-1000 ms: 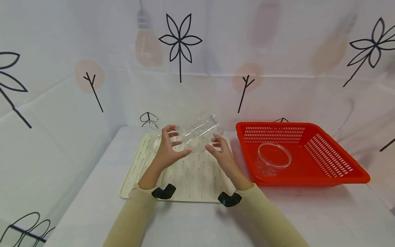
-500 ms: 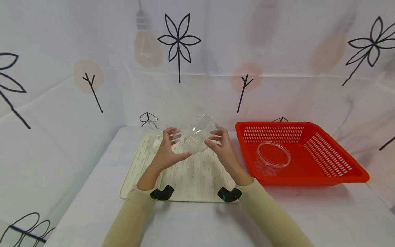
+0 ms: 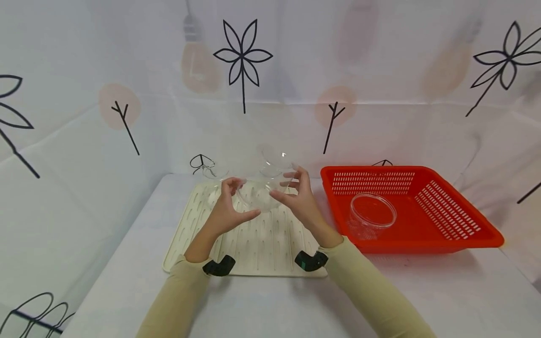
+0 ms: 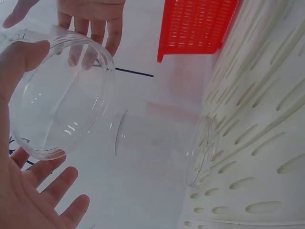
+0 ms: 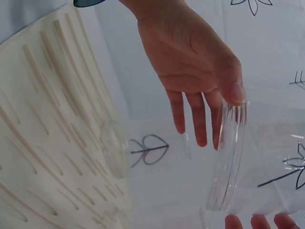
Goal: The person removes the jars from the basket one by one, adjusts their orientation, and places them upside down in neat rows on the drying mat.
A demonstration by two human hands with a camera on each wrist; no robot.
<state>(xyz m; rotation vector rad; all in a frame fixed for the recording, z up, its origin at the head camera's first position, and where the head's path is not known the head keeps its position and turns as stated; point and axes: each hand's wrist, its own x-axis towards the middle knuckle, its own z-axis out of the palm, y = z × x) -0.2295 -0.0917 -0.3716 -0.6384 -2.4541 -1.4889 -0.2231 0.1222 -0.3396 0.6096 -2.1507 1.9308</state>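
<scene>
Both hands hold a clear cylindrical jar [image 3: 258,190] above a cream ridged mat [image 3: 249,253]. It is tilted, with its ringed mouth turned toward me. My left hand [image 3: 226,209] curves round the left side; in the left wrist view its thumb and a finger span the jar's mouth [image 4: 66,105]. On the right side, my right hand [image 3: 297,197] grips it, its thumb lying on the rim [image 5: 231,157] in the right wrist view. Transparency blurs the jar's outline in the head view. Another clear container [image 4: 157,148] stands on the mat, at its back left in the head view.
A red plastic basket [image 3: 448,241] with slotted walls stands to the right of the mat. Inside it, at the left, is a clear round container [image 3: 372,220]. White patterned fabric [image 3: 279,70] hangs behind the white-covered table [image 3: 262,310].
The jar has turned from lying slantwise between my hands to having its mouth face me. My right hand has shifted slightly left and up; the left has barely moved.
</scene>
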